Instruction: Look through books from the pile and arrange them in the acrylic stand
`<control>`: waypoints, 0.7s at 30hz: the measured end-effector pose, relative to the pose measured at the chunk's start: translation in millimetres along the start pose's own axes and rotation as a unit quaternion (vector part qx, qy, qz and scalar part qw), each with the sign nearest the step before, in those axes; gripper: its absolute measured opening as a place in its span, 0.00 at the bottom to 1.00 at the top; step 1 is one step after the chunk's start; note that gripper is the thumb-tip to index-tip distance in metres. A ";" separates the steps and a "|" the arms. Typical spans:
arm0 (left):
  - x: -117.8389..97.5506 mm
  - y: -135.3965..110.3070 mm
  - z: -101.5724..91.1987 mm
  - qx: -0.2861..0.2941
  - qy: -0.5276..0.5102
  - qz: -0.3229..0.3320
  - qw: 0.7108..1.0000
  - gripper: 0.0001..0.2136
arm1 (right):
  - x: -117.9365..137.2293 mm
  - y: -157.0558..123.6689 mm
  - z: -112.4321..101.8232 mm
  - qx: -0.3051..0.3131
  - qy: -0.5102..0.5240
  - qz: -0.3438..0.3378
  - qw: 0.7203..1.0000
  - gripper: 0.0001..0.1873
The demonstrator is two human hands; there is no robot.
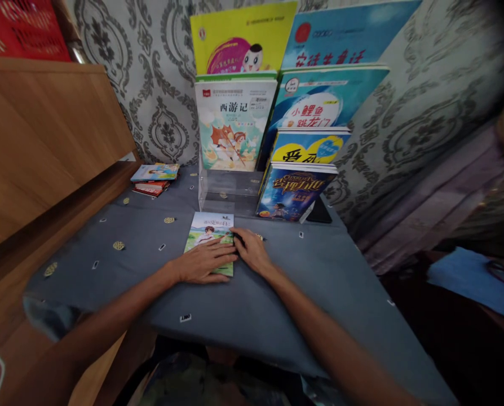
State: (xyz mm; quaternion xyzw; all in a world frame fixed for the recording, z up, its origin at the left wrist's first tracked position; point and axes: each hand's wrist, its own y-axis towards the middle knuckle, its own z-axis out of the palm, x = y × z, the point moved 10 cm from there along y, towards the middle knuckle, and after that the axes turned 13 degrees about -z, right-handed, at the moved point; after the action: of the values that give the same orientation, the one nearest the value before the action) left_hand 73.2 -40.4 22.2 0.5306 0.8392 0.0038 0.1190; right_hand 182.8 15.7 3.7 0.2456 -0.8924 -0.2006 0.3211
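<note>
A thin illustrated book [199, 228] lies closed on the grey tablecloth in front of me, a child drawn on its cover. My left hand [203, 262] rests flat across the lower part of the cover, fingers stretched to the right and hiding some of the picture. At the book's right edge is my right hand [252, 251], its thumb and bent forefinger close together on that edge. Its other fingers are partly hidden. Just behind the book stands a clear plastic book rack [229, 202] with several upright books, among them a white one [235, 127] at the left.
A small pile of books [154, 177] lies at the back left, beside a wooden cabinet [44, 135]. On the rack's right, a dark blue book [296, 194] stands in front. A dark flat object [320, 212] lies behind it. Patterned wall covering [150, 96] rises behind the table.
</note>
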 end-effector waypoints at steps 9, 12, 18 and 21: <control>69.3 -17.2 -11.6 -0.039 -0.042 -0.194 0.979 0.28 | 3.8 0.2 -0.2 0.006 -0.012 -0.008 1.000 0.21; 114.6 -32.0 -13.3 -0.061 -0.033 -0.293 0.954 0.30 | 4.5 0.8 0.1 0.008 -0.010 -0.010 1.000 0.21; 140.5 -42.9 -11.8 -0.068 0.004 -0.324 0.943 0.31 | 7.2 1.8 -0.7 0.012 -0.013 -0.010 1.000 0.21; 132.8 -45.0 -11.5 -0.059 0.015 -0.323 0.944 0.30 | 8.1 1.8 -2.1 0.014 -0.013 -0.006 1.000 0.20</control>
State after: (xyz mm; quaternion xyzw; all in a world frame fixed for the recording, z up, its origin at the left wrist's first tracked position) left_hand -23.4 59.7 1.4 0.2231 0.9655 0.0224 0.1325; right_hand 178.1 12.2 10.0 0.2526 -0.8977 -0.1937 0.3047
